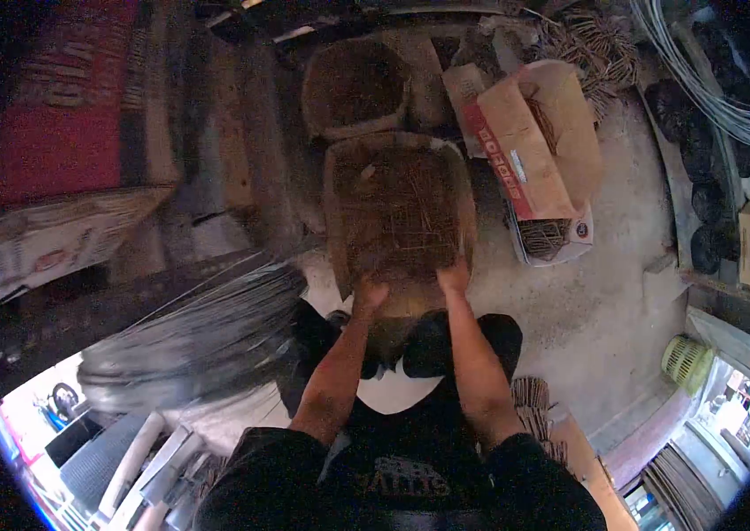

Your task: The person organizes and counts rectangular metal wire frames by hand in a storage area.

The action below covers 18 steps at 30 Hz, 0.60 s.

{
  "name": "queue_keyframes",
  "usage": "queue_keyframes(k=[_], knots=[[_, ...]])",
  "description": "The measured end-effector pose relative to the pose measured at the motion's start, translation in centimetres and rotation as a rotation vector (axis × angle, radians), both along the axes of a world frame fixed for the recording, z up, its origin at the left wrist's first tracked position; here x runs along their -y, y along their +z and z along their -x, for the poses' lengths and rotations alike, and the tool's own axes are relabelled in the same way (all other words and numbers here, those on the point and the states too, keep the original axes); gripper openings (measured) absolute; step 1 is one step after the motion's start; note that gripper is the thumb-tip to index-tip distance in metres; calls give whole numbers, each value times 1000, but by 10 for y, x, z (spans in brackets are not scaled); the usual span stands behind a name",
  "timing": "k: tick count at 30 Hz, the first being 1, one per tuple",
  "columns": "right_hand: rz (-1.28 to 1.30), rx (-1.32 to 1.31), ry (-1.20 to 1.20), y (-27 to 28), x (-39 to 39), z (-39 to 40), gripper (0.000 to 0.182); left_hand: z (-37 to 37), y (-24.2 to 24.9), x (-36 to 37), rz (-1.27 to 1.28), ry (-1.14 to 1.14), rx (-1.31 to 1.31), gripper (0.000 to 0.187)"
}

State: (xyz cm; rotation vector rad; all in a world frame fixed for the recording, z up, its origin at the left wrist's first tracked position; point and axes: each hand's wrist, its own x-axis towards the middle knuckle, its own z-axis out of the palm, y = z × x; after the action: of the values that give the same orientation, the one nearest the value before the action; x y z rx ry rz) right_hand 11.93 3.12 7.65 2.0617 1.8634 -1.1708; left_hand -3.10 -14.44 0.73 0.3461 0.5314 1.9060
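A worn brown bin [332, 203] with rounded corners stands in front of me, between the floor clutter and my knees. Thin, dark rod-like pieces [415, 208] lie inside it, too dim to name exactly. My left hand [370, 293] grips the bin's near edge at its left corner. At the right corner, my right hand [454, 277] is closed over the same edge. Both arms reach straight forward, and the fingers are partly hidden behind the rim.
Behind the bin is a second brown container [311, 93]. An open cardboard box [517, 142] sits on a white box [561, 252] of wire pieces to the right. A large grey wire coil [189, 341] lies left; a yellow-green basket [687, 363] stands far right.
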Motion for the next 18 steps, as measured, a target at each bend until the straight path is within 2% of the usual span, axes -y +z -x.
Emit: queue_keyframes(k=[1, 2, 4, 5, 7, 8, 10, 11, 13, 16, 18], knots=[[-65, -32, -11, 10, 0, -9, 62, -2, 44, -7, -117, -24, 66, 72], [-130, -63, -19, 21, 0, -19, 59, -1, 86, -11, -46, 23, -24, 70], [-302, -598, -214, 7, -3, -54, 50, -2, 124, -6, 53, 41, -100, 71], [-303, -605, -210, 63, -5, -47, 50, -2, 165, -10, 270, 53, -263, 72], [-229, -346, -244, 200, -17, -30, 40, 4, 279, -24, 1015, -215, -1013, 74], [-240, -356, -242, 227, -20, -31, 40, 4, 333, -33, 1109, -269, -1126, 76], [-413, -479, -229, 271, -20, -44, 28, 5, 428, -45, 1102, -216, -1254, 80], [-426, -490, -227, 300, -22, -45, 28, 4, 456, -47, 975, -27, -1350, 79], [-332, -707, -354, 357, -21, -46, 22, 9, 521, -46, 925, 44, -1397, 75], [-262, -624, -290, 475, -15, -38, 19, 22, 615, -41, 884, 126, -1446, 66], [-249, -746, -293, 510, -9, -37, 18, 33, 668, -37, 884, 170, -1459, 60]])
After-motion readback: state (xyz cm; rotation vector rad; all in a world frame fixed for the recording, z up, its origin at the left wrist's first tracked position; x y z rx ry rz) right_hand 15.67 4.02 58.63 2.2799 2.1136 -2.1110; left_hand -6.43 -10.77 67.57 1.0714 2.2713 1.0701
